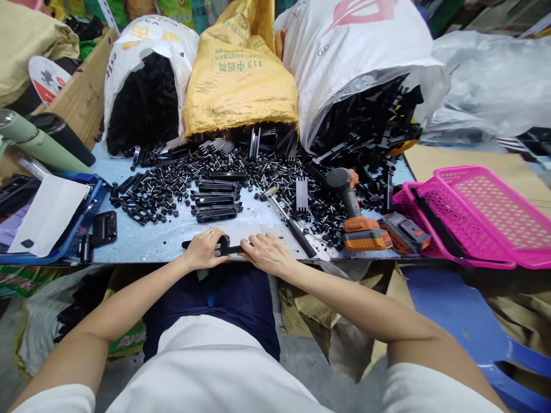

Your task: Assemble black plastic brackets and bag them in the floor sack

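Observation:
At the front edge of the table, a long black plastic part [232,250] lies crosswise between my two hands. My left hand [205,248] is closed around its left end, with a ring on one finger. The fingers of my right hand [267,252] press closed on its right end. Just beyond my hands sits a stack of similar black plastic parts [217,199]. To the right lies a hammer [289,221] with a black grip, its head pointing away from me. Small black pieces and metal pins [172,186] are heaped behind.
An orange cordless drill [355,218] stands beside a spare battery [404,230], with pink baskets [486,218] further right. Three sacks, a white one [146,34], a yellow one [243,80] and a larger white one [344,51], line the back. A blue tray [92,201] sits at left.

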Available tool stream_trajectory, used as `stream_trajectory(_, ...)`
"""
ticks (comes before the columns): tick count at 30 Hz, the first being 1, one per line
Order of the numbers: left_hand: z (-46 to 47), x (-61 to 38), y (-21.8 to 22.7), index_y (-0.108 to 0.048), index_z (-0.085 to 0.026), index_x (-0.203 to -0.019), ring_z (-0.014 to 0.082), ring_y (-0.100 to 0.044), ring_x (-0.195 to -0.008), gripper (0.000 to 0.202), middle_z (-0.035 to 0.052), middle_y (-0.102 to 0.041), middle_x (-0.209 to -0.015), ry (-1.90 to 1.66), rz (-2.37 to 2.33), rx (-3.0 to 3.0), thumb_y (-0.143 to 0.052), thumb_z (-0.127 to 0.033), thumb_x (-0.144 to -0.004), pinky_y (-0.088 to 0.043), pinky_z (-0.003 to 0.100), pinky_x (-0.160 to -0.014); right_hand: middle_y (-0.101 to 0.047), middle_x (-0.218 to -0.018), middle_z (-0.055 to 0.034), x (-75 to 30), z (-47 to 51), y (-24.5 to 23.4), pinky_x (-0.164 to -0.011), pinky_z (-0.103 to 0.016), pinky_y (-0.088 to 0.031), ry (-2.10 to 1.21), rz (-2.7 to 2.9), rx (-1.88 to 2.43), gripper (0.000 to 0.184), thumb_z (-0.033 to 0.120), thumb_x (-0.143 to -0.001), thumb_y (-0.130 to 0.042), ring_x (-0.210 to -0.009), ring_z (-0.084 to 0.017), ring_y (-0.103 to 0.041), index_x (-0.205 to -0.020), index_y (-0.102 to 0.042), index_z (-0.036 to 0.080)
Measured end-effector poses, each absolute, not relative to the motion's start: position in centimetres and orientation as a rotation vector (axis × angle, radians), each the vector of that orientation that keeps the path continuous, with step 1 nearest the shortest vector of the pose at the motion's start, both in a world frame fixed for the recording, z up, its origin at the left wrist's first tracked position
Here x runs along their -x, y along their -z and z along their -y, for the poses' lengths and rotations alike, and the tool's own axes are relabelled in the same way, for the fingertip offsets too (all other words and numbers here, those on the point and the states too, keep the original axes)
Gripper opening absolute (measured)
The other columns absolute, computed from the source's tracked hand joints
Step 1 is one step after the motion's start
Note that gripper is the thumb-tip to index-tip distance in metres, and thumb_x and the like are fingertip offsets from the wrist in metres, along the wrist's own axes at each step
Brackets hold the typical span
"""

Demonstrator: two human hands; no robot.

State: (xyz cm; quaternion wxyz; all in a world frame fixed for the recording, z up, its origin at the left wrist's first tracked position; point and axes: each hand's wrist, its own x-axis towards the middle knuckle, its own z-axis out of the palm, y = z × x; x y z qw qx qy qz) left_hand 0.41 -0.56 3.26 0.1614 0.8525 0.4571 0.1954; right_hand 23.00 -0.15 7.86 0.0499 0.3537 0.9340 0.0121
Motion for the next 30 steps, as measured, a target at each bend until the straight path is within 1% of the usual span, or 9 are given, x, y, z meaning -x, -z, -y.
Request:
stream_trajectory(9, 0.5, -0.7, -2.7, -0.054, -0.017, -0.102, 0.0242, -0.061, -0.089, 0.039, 0.0090, -0.063, -0.093, -0.756, -1.360, -2.376, -0.062, -0.046, -0.077, -0.048, 0.034, -0.077, -0.061, -0.088, -0.0101, -22.4, -1.6, -9.4, -0.067, -0.029, -0.028, -0.107, -2.836, -0.994, 0.037, 0.043, -0.097, -0.030, -0.078, -0.019, -0.057, -0.103, -0.056, 0.017)
stream_trajectory(12, 0.9, -1.4, -2.3, -0.053, -0.016, -0.105, 0.0249, -0.061, -0.092, 0.040, 0.0099, -0.063, -0.097, -0.705, -1.411, -2.353, -0.061, -0.044, -0.078, -0.047, 0.035, -0.080, -0.061, -0.088, -0.0098, -22.8, -1.8, -8.0, -0.067, -0.029, -0.028, -0.128, -2.844, -1.058, 0.038, 0.043, -0.097, -0.029, -0.077, -0.018, -0.056, -0.104, -0.055, 0.017)
stream_trajectory(16, -0.6, -1.9, -2.8, -0.051, -0.017, -0.115, 0.0259, -0.057, -0.102, 0.051, 0.0113, -0.061, -0.109, -0.478, -1.309, -2.411, -0.059, -0.051, -0.078, -0.045, 0.037, -0.086, -0.060, -0.084, -0.0077, -24.5, -2.3, -4.9, -0.066, -0.028, -0.029, -0.062, -2.902, -1.066, 0.038, 0.047, -0.095, -0.034, -0.076, -0.017, -0.054, -0.098, -0.058, 0.017)
stream_trajectory(18, -3.5, -0.8, -3.7, -0.049, -0.018, -0.122, 0.0249, -0.051, -0.111, 0.046, 0.0112, -0.058, -0.117, -0.527, -1.411, -2.406, -0.051, -0.045, -0.085, -0.041, 0.037, -0.092, -0.060, -0.087, -0.0078, -25.5, -2.4, -3.3, -0.068, -0.027, -0.031, -0.025, -2.958, -1.125, 0.039, 0.048, -0.094, -0.036, -0.080, -0.018, -0.054, -0.094, -0.059, 0.017)
stream_trajectory(19, -5.5, 0.1, -4.2, -0.048, -0.018, -0.124, 0.0237, -0.049, -0.113, 0.040, 0.0108, -0.056, -0.120, -0.578, -1.537, -2.375, -0.044, -0.038, -0.089, -0.039, 0.037, -0.095, -0.060, -0.089, -0.0082, -26.0, -2.4, -2.6, -0.069, -0.027, -0.032, -0.010, -2.987, -1.156, 0.039, 0.049, -0.094, -0.037, -0.082, -0.018, -0.053, -0.094, -0.059, 0.016)
stream_trajectory(21, -10.0, 2.7, -4.9, -0.053, -0.015, -0.120, 0.0250, -0.048, -0.111, 0.036, 0.0136, -0.058, -0.117, -0.583, -1.967, -2.233, -0.031, -0.023, -0.092, -0.038, 0.039, -0.092, -0.059, -0.090, -0.0084, -26.8, -2.1, -1.7, -0.071, -0.028, -0.034, 0.010, -3.025, -1.191, 0.040, 0.049, -0.093, -0.038, -0.084, -0.018, -0.052, -0.092, -0.060, 0.016)
stream_trajectory(23, -13.9, 5.3, -5.0, -0.059, -0.009, -0.111, 0.0303, -0.046, -0.110, 0.035, 0.0184, -0.058, -0.113, -0.354, -2.260, -2.152, -0.035, -0.019, -0.089, -0.037, 0.042, -0.089, -0.060, -0.088, -0.0078, -27.4, -2.1, -1.3, -0.072, -0.028, -0.035, 0.032, -3.030, -1.205, 0.039, 0.048, -0.093, -0.038, -0.084, -0.019, -0.052, -0.091, -0.061, 0.016)
stream_trajectory(26, -17.0, 7.6, -4.1, -0.066, -0.008, -0.096, 0.0308, -0.047, -0.106, 0.029, 0.0190, -0.062, -0.104, -0.004, -2.257, -2.225, -0.041, -0.014, -0.083, -0.034, 0.042, -0.089, -0.061, -0.089, -0.0081, -27.2, -4.1, -1.7, -0.075, -0.029, -0.035, 0.059, -3.030, -1.287, 0.036, 0.044, -0.095, -0.038, -0.086, -0.019, -0.052, -0.095, -0.061, 0.016)
stream_trajectory(30, -17.0, 7.4, -2.9, -0.067, -0.006, -0.092, 0.0315, -0.047, -0.103, 0.028, 0.0206, -0.064, -0.100, 0.048, -2.240, -2.247, -0.042, -0.008, -0.078, -0.032, 0.044, -0.089, -0.061, -0.099, -0.0113, -24.6, -11.1, -2.7, -0.078, -0.030, -0.035, -0.072, -2.914, -1.608, 0.028, 0.028, -0.096, -0.035, -0.094, -0.021, -0.050, -0.106, -0.058, 0.014)
